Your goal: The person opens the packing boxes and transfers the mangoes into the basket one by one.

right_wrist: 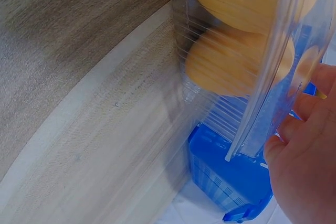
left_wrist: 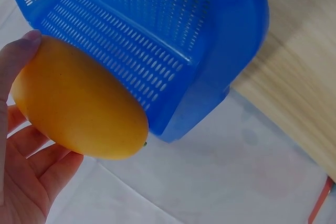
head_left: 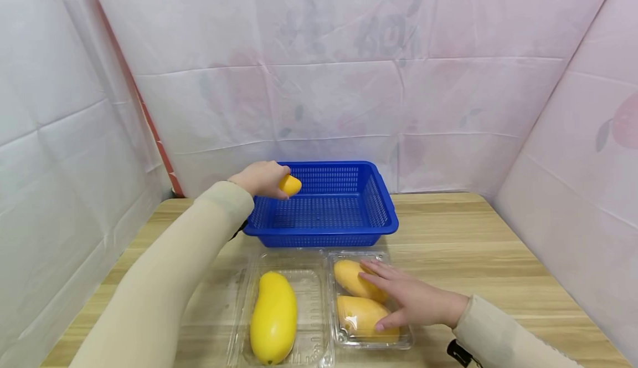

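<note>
My left hand [head_left: 263, 179] grips a yellow-orange mango [left_wrist: 84, 98], thumb on one side and fingers on the other. It holds the mango over the left part of a blue plastic basket [head_left: 319, 229]. With fingers spread, my right hand [head_left: 416, 296] lies over a clear plastic box [head_left: 361, 345] in front of the basket. Inside that box are two mangoes, the far one [head_left: 349, 279] and the near one [head_left: 361, 315]. The right wrist view shows the fingers against the box; whether they touch a mango I cannot tell.
Left of that box, a clear plastic tray [head_left: 311, 323] holds one long yellow mango [head_left: 273, 318]. Everything stands on a wood-grain table [head_left: 448, 235]. Pale printed sheets [head_left: 339, 102] hang behind and at both sides.
</note>
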The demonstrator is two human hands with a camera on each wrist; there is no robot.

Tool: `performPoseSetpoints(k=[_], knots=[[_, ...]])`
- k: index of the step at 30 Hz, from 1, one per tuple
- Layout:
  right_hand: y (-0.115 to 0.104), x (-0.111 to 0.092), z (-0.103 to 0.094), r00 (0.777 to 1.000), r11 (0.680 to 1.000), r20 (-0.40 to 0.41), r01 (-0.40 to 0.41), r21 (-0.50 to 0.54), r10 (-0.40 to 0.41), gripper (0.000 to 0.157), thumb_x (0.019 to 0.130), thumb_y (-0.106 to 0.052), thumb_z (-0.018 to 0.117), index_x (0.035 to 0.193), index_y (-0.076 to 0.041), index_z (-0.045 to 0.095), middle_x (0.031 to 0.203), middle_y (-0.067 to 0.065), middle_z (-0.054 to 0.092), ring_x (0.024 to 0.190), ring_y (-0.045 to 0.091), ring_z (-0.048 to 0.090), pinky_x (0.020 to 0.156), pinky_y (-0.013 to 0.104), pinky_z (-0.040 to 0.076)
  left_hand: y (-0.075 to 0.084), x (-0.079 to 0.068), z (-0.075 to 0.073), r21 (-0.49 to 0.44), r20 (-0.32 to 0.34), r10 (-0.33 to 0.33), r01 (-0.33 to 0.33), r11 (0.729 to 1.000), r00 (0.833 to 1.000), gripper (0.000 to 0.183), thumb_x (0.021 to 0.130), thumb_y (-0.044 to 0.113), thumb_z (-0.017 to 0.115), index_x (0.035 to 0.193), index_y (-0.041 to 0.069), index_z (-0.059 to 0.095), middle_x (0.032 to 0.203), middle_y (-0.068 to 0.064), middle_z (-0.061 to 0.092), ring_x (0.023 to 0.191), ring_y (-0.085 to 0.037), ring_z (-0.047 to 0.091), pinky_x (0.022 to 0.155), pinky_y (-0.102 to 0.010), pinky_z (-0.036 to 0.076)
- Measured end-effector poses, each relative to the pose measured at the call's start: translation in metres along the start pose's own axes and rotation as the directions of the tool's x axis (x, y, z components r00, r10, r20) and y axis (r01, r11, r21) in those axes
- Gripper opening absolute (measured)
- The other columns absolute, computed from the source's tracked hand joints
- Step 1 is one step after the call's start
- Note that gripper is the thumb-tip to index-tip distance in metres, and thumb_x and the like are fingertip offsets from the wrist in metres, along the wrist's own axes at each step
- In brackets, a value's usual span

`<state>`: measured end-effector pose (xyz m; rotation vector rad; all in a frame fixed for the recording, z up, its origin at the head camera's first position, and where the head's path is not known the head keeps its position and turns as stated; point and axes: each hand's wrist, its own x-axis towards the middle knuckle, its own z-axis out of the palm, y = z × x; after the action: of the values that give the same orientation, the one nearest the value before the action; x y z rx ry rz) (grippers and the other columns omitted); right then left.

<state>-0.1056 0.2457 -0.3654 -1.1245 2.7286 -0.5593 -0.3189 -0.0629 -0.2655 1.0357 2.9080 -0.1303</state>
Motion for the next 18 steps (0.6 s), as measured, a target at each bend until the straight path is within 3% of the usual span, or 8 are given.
performPoseSetpoints(k=[11, 18], knots=[[-0.003, -0.002, 0.002, 1.000, 1.000, -0.003, 0.013, 0.000, -0.013, 0.088, 0.078, -0.059, 0.059, 0.141, -0.002, 0.038, 0.149, 0.019, 0.024, 0.133, 0.042, 0.024, 0.099, 0.061, 0.025, 0.005, 0.003, -0.006, 0.009, 0.007, 0.007, -0.007, 1.000, 1.000, 0.047, 0.080, 0.039, 0.070, 0.112, 0.008, 0.058, 0.092, -0.005, 0.061, 0.077, -0.020, 0.056, 0.075, -0.037, 0.047], [-0.004, -0.001, 0.003, 1.000, 1.000, -0.014, 0.016, -0.009, -0.016, 0.088, 0.078, -0.058, 0.060, 0.141, -0.001, 0.038, 0.149, 0.019, 0.024, 0.133, 0.042, 0.023, 0.100, 0.060, 0.024, 0.005, 0.013, 0.006, 0.042, 0.006, 0.008, -0.008, 0.999, 1.000, 0.044, 0.081, 0.037, 0.070, 0.112, 0.010, 0.057, 0.095, -0.004, 0.061, 0.081, -0.020, 0.056, 0.080, -0.037, 0.047]])
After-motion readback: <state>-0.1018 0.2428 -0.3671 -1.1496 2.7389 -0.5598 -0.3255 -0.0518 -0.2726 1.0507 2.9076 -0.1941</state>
